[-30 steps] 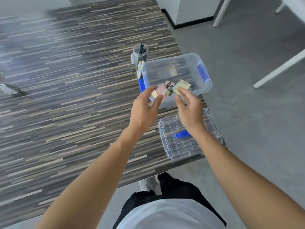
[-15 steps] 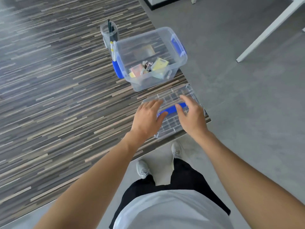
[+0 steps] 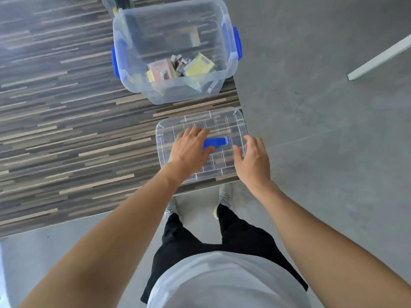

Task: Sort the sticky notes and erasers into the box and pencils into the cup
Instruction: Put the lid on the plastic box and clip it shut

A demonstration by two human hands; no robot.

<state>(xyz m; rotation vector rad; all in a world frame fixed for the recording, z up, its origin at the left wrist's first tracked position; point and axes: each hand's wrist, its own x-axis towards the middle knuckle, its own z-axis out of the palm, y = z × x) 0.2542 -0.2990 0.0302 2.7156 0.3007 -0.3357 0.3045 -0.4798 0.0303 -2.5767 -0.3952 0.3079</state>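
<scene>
Both hands, left hand (image 3: 189, 150) and right hand (image 3: 252, 161), rest open-fingered on the clear ribbed plastic lid (image 3: 201, 143) at the desk's (image 3: 66, 130) near corner, while the filled clear plastic box (image 3: 173, 90) sits just beyond.

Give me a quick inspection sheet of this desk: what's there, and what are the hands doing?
Surface: striped wood-pattern table.
Job's things: clear plastic box with blue latches, open, holding sticky notes and small erasers; cup with pencils at the top edge, mostly cut off.
Clutter: clear lid with blue handle, flat near the table's corner.
Grippers: left hand and right hand over the lid, fingers relaxed; contact unclear.
Cables: nothing seen.
Surroundings: grey floor, white furniture leg.
</scene>
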